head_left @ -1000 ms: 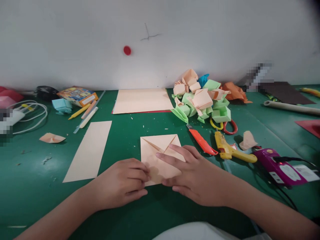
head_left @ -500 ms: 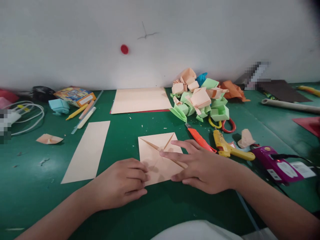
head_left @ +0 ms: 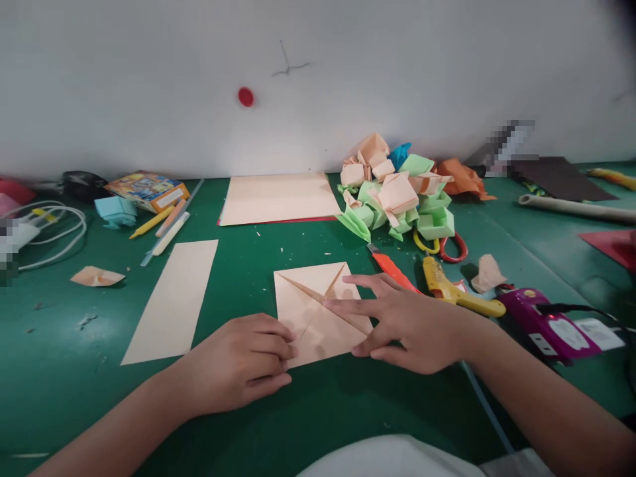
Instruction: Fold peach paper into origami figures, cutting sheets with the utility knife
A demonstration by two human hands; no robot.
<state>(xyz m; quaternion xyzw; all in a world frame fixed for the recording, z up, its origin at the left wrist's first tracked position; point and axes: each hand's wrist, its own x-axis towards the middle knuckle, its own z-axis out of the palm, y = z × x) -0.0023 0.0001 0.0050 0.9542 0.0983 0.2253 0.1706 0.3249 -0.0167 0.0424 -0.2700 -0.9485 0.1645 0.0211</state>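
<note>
Hand, right (head_left: 422, 328): spread, palm down, with fingertips resting on the right part of the folded paper square (head_left: 318, 334), one close to the middle where the flaps meet.
Hand, left (head_left: 261, 361): curled in, with fingertips at the lower left corner of the folded paper square; pinching or only pressing there, cannot tell.
Place of the square: flat on the green table (head_left: 243, 285), between both hands, to the right of the left one and partly under the right.
Weight: very light by the look of it, so probably easy to push askew.
Stiffness: thin but crisp, likely springy along the folds, with narrow slits between the flaps.
Fragility: easily creased in the wrong place, less easily torn.
Hold: best steadied flat by a corner, and pressed lightly near the meeting flaps.
Left of the hands: a pale paper strip (head_left: 173, 305), lying flat, just beside the left wrist.
Beyond the right hand: an orange cutter (head_left: 392, 270) and a yellow glue gun (head_left: 470, 303).
</note>
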